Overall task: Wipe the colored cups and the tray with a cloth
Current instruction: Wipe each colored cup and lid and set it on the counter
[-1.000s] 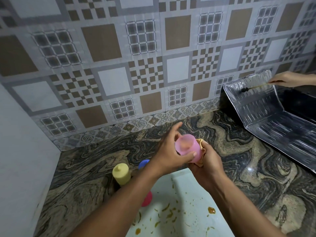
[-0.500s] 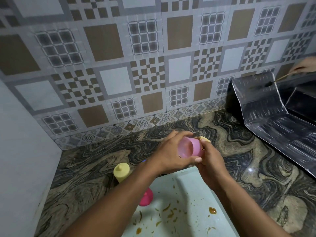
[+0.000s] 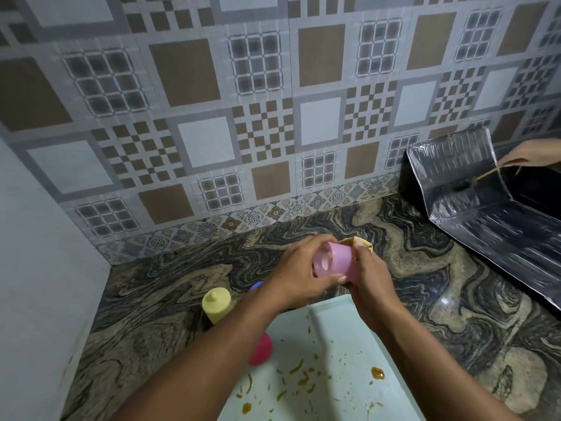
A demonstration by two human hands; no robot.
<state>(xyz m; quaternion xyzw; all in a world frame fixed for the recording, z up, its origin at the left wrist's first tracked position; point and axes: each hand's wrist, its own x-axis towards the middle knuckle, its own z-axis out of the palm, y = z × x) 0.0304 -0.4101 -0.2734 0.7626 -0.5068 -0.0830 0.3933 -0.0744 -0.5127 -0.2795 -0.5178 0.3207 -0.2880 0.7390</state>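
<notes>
Presently I have the pink cup (image 3: 337, 262) held on its side above the counter (image 3: 170, 287), just beyond the far edge of the tray (image 3: 331, 329). My left hand (image 3: 296, 273) is closed round the cup's base end, thumb underneath and fingers over the top. My right hand (image 3: 368, 273) is closed at the cup's mouth end, pressing a yellowish cloth (image 3: 362, 242) against it; only a fold of the cloth shows above the fingers.

The tray is pale, set at the near edge of the counter, and carries brown-orange smears and scraps across its floor. Beside its left edge stand three cups upside down on the counter: a yellow cup (image 3: 218, 305) furthest left, a blue cup (image 3: 257, 286) mostly hidden behind my left wrist, and a red cup (image 3: 261, 349) touching or just beside the tray's rim; I cannot tell which.

At the right end of the counter, against the patterned tile wall (image 3: 273, 117), lies a creased foil sheet (image 3: 473, 202). Another person's hand (image 3: 531, 153) reaches in from the right edge holding a thin stick over it.

No brand, label or legible writing is visible on any item.
</notes>
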